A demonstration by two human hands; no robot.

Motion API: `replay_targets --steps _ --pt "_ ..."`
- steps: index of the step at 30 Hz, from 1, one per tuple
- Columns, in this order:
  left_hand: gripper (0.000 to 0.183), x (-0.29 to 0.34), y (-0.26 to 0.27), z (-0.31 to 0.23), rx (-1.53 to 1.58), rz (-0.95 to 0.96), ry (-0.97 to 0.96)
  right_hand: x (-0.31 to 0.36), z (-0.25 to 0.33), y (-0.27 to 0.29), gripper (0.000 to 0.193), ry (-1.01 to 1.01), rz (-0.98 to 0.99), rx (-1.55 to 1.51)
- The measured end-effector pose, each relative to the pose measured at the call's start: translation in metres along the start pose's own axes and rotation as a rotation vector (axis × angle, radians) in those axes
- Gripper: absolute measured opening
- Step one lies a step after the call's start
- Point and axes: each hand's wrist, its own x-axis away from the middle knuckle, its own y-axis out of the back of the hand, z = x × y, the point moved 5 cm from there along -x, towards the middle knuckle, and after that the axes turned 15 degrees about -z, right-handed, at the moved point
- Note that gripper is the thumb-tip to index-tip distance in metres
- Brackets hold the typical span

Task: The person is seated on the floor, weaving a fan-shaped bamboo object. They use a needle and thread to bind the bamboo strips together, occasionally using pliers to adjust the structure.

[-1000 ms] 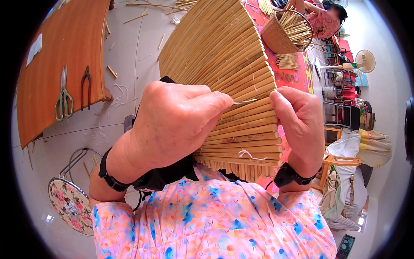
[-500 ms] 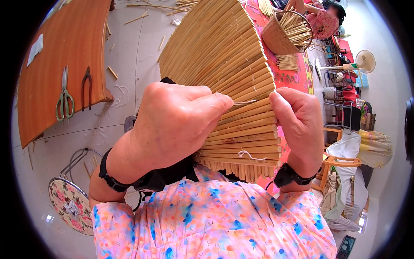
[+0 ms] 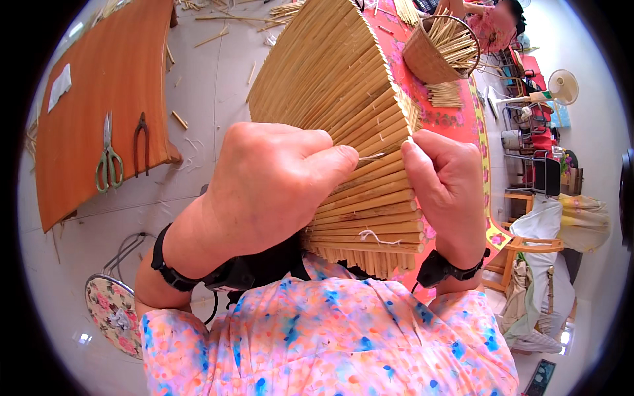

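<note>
A mat of straw-coloured stalks [image 3: 317,72], laid side by side and stitched with white thread, lies across my lap and runs away from me. My left hand [image 3: 274,181] is closed in a pinch above it, with a thin needle [image 3: 373,157] sticking out past the thumb toward the right. At the mat's right edge, my right hand [image 3: 450,178] pinches the stalk ends between thumb and bent fingers. A loose end of white thread [image 3: 380,236] lies on the stalks nearest me. My left hand hides part of the mat.
Scissors [image 3: 109,162] and dark pincers [image 3: 141,145] lie on a wooden table [image 3: 86,99] at left. A basket of stalks [image 3: 429,56] rests on a red flowered cloth [image 3: 449,122]. Beyond it sits another person [image 3: 492,30]. A round flowered stool [image 3: 112,310] stands lower left.
My right hand and the mat's right edge have shifted slightly left. Less of the needle shows past my left thumb. The surroundings have moved a little right in the picture.
</note>
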Motion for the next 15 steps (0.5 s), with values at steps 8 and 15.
replay_targets --steps 8,15 --pt "0.015 -0.010 0.004 0.005 0.055 0.105 0.068 0.028 -0.035 -0.013 0.020 -0.009 0.002 -0.611" --pt "0.021 -0.018 0.010 -0.001 -0.030 0.337 0.164 0.058 -0.058 -0.057 0.047 -0.090 0.053 -1.143"
